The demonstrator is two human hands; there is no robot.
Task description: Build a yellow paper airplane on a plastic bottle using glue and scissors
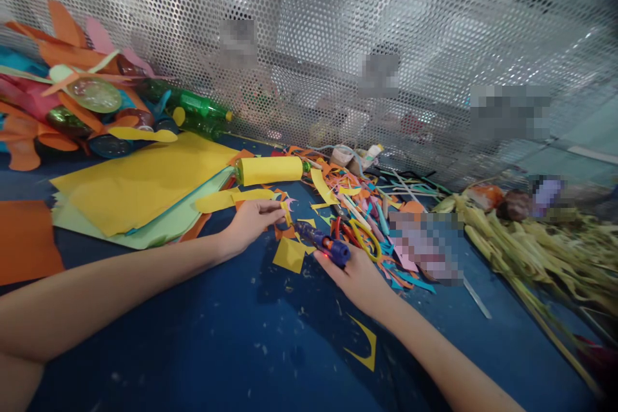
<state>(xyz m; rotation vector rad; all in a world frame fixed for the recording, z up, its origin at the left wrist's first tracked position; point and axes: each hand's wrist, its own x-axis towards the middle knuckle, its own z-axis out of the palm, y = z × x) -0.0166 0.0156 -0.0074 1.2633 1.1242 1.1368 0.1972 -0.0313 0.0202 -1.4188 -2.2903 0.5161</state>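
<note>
My left hand (255, 224) pinches a small piece of yellow paper (286, 213) between thumb and fingertips. In my right hand (361, 278) is a dark blue glue gun (321, 241), a small red light glowing on its side. Its nozzle points left, close to the yellow piece; whether they touch I cannot tell. Beyond my hands a green bottle wrapped in yellow paper (271, 170) lies on its side. A long yellow paper strip (219, 200) rests left of it. Scissors with red and yellow handles (364, 238) lie just past the glue gun, and a yellow paper square (290, 255) below it.
Stacked coloured sheets (145, 187) and an orange sheet (26, 241) lie left on the blue table (207, 341). Bottles with paper petals (96, 93) crowd the back left. Paper scraps (371, 206) and dried husks (531, 244) spread rightward. A perforated metal screen (309, 32) stands behind.
</note>
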